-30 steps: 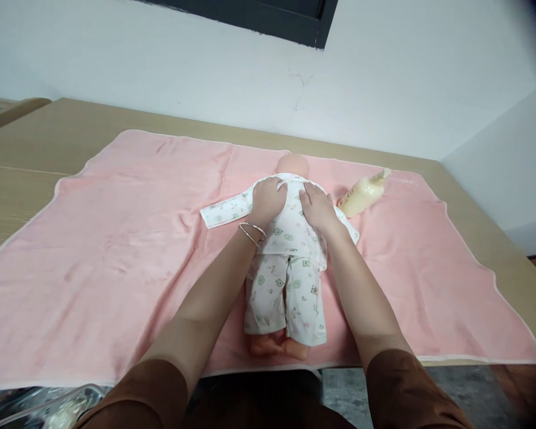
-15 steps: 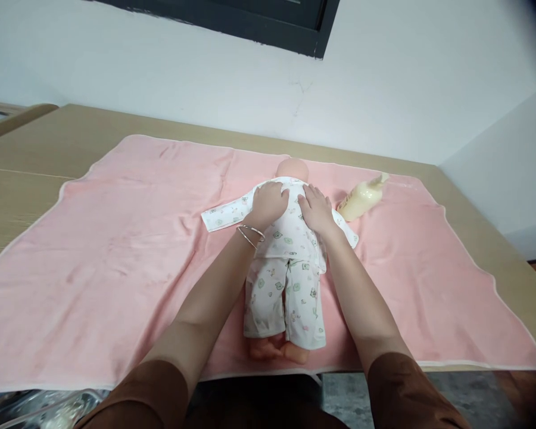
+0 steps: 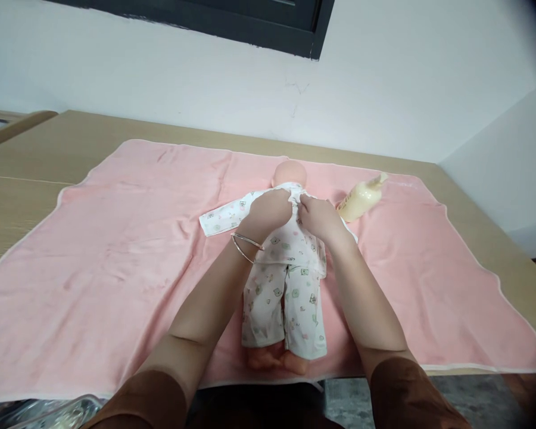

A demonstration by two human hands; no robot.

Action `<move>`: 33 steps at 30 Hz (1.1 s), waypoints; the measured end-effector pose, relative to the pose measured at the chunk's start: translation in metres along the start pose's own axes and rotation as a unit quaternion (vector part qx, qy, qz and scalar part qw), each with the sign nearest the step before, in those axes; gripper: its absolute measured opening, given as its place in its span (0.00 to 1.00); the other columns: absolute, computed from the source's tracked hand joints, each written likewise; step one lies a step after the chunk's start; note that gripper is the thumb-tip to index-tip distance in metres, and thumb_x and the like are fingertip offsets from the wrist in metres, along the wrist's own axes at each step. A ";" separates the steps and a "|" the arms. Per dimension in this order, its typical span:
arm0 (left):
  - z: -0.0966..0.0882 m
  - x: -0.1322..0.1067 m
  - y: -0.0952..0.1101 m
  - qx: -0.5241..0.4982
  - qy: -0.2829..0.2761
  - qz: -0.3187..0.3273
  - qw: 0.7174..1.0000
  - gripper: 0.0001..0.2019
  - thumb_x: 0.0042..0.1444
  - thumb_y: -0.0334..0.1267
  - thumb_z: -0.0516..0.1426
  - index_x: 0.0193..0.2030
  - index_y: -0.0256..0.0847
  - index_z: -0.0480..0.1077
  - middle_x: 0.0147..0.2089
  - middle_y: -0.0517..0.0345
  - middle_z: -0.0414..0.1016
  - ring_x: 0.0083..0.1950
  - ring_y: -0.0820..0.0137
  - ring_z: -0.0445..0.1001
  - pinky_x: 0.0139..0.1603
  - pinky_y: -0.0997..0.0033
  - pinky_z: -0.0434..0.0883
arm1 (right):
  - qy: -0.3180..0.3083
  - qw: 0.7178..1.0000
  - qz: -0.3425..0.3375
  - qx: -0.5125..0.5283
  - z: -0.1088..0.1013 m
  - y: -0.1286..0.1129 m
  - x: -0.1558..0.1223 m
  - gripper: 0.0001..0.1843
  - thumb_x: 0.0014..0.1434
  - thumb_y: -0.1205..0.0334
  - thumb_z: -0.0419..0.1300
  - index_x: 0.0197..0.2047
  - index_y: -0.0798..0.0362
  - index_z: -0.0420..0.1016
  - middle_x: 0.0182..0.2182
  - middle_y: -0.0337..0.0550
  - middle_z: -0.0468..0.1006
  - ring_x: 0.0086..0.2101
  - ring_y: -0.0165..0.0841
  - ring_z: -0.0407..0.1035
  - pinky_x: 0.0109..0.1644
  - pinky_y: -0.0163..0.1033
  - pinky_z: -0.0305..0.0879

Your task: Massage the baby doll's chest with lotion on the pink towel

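Note:
A baby doll [image 3: 290,173] lies with its head away from me, dressed in a white printed top [image 3: 286,241] and matching trousers [image 3: 261,310]. Near the collar, my left hand [image 3: 270,210] is closed with its fingertips pinching the top's cloth. Close beside it, my right hand [image 3: 319,217] also pinches the top at the upper middle of the body. The exact bit of cloth between the fingers is partly hidden. One sleeve stretches out to the left; the other is mostly covered by my right hand and wrist.
A pink blanket [image 3: 129,250] spreads under the doll over a wooden table [image 3: 36,149]. Just right of the doll, a pale yellow pump bottle [image 3: 361,199] lies tilted on the blanket. Behind the table stands a white wall [image 3: 183,71]. Clear plastic [image 3: 58,414] shows at the lower left.
Both hands lay flat with fingers spread on the top; now their fingers have closed and pinch the cloth near the collar. The doll and bottle stay in place.

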State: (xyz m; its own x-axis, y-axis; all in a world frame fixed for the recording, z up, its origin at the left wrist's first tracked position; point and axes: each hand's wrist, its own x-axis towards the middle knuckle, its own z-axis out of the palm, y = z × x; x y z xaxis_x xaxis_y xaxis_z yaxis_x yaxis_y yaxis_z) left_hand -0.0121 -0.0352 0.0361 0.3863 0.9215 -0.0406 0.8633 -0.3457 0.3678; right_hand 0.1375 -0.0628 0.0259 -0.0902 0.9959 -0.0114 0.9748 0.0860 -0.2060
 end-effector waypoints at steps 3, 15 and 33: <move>0.010 0.012 -0.015 -0.049 0.034 -0.014 0.998 0.20 0.74 0.41 0.44 0.54 0.38 0.74 0.60 0.44 0.79 0.60 0.57 0.78 0.59 0.58 0.73 | 0.021 0.999 0.010 0.047 0.010 0.016 0.013 0.25 0.73 0.61 0.40 0.61 0.52 0.72 0.63 0.58 0.77 0.64 0.51 0.68 0.69 0.65 0.59; -0.008 -0.015 -0.003 0.058 -0.025 0.060 0.996 0.19 0.75 0.44 0.44 0.53 0.37 0.73 0.57 0.43 0.80 0.55 0.54 0.79 0.55 0.55 0.74 | 0.004 1.000 -0.011 -0.018 -0.002 -0.004 -0.005 0.21 0.68 0.67 0.42 0.49 0.57 0.77 0.48 0.61 0.85 0.52 0.50 0.78 0.73 0.64 0.49; -0.011 -0.007 -0.016 0.030 -0.020 0.074 0.997 0.19 0.72 0.45 0.46 0.50 0.39 0.75 0.56 0.44 0.81 0.54 0.55 0.79 0.55 0.57 0.73 | 0.008 0.999 -0.013 -0.028 0.000 0.000 0.000 0.23 0.72 0.64 0.41 0.53 0.56 0.76 0.52 0.60 0.83 0.54 0.50 0.77 0.74 0.65 0.48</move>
State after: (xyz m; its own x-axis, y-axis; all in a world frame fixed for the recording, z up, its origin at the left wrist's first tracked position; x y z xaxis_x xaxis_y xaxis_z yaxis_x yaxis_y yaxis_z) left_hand -0.0323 -0.0341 0.0402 0.5218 0.8526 -0.0267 0.8135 -0.4879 0.3165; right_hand 0.1371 -0.0633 0.0256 -0.1126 0.9936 0.0093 0.9821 0.1127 -0.1508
